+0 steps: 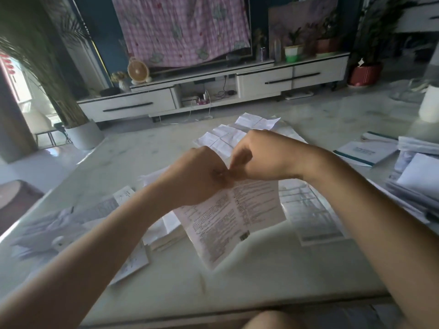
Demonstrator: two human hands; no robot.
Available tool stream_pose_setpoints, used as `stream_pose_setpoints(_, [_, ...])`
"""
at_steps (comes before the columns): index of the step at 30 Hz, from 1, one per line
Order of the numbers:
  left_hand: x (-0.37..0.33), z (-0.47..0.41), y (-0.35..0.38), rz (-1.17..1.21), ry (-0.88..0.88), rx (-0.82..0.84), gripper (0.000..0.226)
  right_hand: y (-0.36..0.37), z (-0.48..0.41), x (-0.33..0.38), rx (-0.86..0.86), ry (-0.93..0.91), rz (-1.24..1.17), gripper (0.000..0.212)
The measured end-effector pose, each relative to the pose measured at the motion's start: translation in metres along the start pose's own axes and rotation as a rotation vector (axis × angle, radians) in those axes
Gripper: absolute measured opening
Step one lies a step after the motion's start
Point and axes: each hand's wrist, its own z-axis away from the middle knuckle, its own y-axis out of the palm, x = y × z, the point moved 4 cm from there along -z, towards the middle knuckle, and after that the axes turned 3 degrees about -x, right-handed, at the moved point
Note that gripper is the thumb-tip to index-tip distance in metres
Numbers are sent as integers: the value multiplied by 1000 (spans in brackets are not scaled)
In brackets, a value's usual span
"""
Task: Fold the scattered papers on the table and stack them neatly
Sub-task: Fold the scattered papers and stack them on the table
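**Desk inventory, head view**

1. Sheet [237, 214]: printed, ctr crease. Held up over desk [261, 286] mid-frame, hanging tilted from its top edge. Lower corner is at desk level; can't tell if it touches.
2. L hand [199, 176]: fingers curled, pinching the sheet's top edge. Knuckles touch the R hand.
3. R hand [261, 155]: fingers curled downward, pinching the same edge just beside the L hand.
4. Creased sheet [223, 138]: unfolded, flat on desk behind both hands. More paper lies past it at the far edge.
5. Grid sheet [308, 210]: flat on desk, R of the held sheet, partly hidden by it.
6. Small stack [166, 233]: white papers on desk, betw. L forearm and held sheet.
7. Loose papers [59, 229]: crumpled, L side of desk, blurred.
8. Booklet [365, 153]: teal edge, R side of desk.
9. Pile [418, 181]: papers heaped at R edge, beside booklet.
10. Bkgd: white TV stand [261, 79], fan [138, 70] on it, pink checked cloth [183, 27] hanging above.
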Motion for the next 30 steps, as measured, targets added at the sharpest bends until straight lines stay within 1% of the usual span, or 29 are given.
stream_pose_setpoints(1, [0, -2, 0, -13, 12, 38, 40, -1, -1, -2, -8, 0, -56, 8])
stream_pose_setpoints(3, [0, -4, -2, 3, 34, 140, 35, -1, -2, -10, -25, 10, -176, 11])
stream_pose_setpoints(6, [2, -6, -8, 142, 25, 268, 40, 3, -3, -21, -9, 59, -335, 15])
stream_pose_setpoints(8, [4, -7, -11, 222, 19, 273, 37, 4, -4, -27, -24, 84, -388, 16])
stream_pose_setpoints(11, [6, -9, -10, 328, -3, 262, 26, 7, -3, -31, -5, 103, -468, 14])
stream_pose_setpoints(13, [7, -10, -9, 339, 14, 258, 25, 9, -1, -35, 11, 121, -492, 12])
stream_pose_setpoints(17, [21, -9, -13, 311, -26, 253, 23, -2, 7, -59, -22, 195, -553, 11])
stream_pose_setpoints(21, [23, -7, -13, 353, -33, 292, 25, -8, 17, -73, -15, 234, -538, 16])
stream_pose_setpoints(25, [21, -12, -13, 320, -38, 283, 23, -19, 22, -76, -191, 254, -603, 8])
stream_pose_setpoints(26, [18, -12, -11, 323, -29, 294, 21, -16, 21, -68, -173, 222, -597, 11])
stream_pose_setpoints(27, [14, -13, -9, 330, -10, 305, 20, -10, 18, -58, -118, 171, -553, 17])
stream_pose_setpoints(29, [7, -15, -6, 329, 39, 312, 27, 7, 11, -39, 4, 91, -403, 22])
stream_pose_setpoints(30, [4, -16, -4, 329, 50, 316, 27, 12, 9, -33, 19, 79, -335, 24])
